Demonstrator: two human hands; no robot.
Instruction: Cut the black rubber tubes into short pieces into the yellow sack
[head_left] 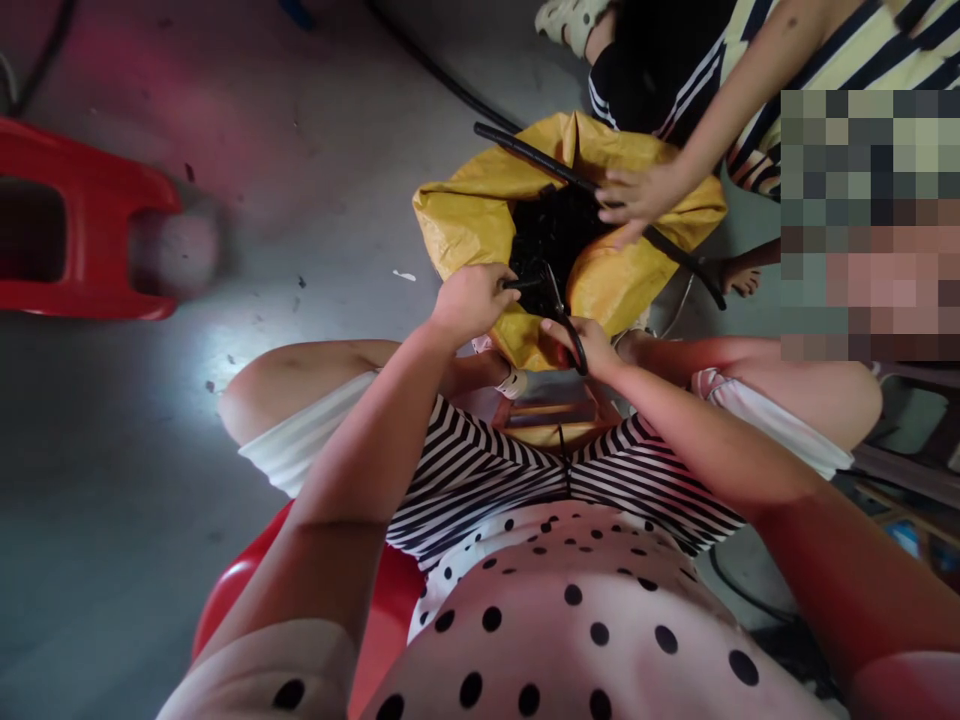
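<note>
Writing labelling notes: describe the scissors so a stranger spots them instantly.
Find the open yellow bag in front of the person in polka dots. At its near edge, their right hand holds the scissors. A looped black handle and slim blades set them apart from the long black tube lying across the bag.

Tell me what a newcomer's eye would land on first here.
Probably the bright yellow bag, gaping open in front of the person at upper centre, with dark pieces inside. Next, the scissors in the right hand, at the bag's near side, close to a black piece in the left hand. The red stool at the far left also draws attention.
</note>
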